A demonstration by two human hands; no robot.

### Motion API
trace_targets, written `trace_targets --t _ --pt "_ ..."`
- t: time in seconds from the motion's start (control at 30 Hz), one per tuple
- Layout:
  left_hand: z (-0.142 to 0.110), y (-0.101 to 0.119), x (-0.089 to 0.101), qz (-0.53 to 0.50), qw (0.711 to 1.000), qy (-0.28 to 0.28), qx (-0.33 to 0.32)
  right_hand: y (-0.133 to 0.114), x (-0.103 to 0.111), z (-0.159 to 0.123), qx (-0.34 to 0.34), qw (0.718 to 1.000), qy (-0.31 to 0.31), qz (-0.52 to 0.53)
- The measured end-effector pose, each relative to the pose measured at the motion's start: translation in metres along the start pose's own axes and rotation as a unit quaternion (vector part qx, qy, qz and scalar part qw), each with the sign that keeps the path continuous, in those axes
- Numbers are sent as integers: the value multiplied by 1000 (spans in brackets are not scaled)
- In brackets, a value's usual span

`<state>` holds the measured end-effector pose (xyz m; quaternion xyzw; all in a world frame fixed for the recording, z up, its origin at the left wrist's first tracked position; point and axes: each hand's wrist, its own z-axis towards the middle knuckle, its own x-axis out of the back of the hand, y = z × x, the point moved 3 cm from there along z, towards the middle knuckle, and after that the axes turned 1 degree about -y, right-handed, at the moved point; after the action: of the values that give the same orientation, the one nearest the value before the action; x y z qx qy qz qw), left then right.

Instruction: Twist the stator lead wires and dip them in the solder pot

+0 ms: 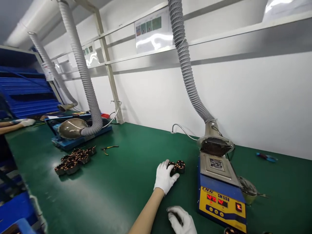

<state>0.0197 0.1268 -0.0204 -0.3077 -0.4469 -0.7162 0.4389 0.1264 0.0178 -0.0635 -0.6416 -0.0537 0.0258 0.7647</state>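
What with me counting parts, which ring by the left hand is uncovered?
The ring on the right: its whole rim shows; the left hand partly hides the other ring.

I'm seeing pliers (110, 147) lying on the green table (136, 149). Blue shelving (31, 87) is standing at far left.

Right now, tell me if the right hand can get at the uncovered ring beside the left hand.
Likely yes: between the right hand and the ring only green table shows, though the left hand sits close to that path.
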Motion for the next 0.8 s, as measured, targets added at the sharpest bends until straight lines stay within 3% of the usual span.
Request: trace_targets --t 0.1,0.2,0.27,0.37,0.43,0.57,0.63,0.7,0.8 --pt "-3 3 0 -27 998 23 51 9 14 13 -97 977 34 186" --pt "-29 9 7 -51 997 24 50 23 24 19 -137 900 61 408" --pt "-52 14 14 -53 998 15 6 30 28 19 -125 859 81 490" --pt "-79 21 25 -72 992 -6 -104 26 27 16 -108 847 96 511" --pt "-87 23 30 -116 984 -50 -125 14 22 14 -117 853 85 502" --pt "-87 20 30 -268 951 -158 5 -13 5 7 -176 860 -28 478" --pt "-86 20 30 -326 927 -177 60 -20 -2 1 -215 844 -96 483" --pt "-87 21 31 -341 921 -171 79 -21 -6 -5 -248 815 -133 508" --pt "-92 27 33 -320 925 -200 43 -16 -5 -9 -277 786 -110 542"
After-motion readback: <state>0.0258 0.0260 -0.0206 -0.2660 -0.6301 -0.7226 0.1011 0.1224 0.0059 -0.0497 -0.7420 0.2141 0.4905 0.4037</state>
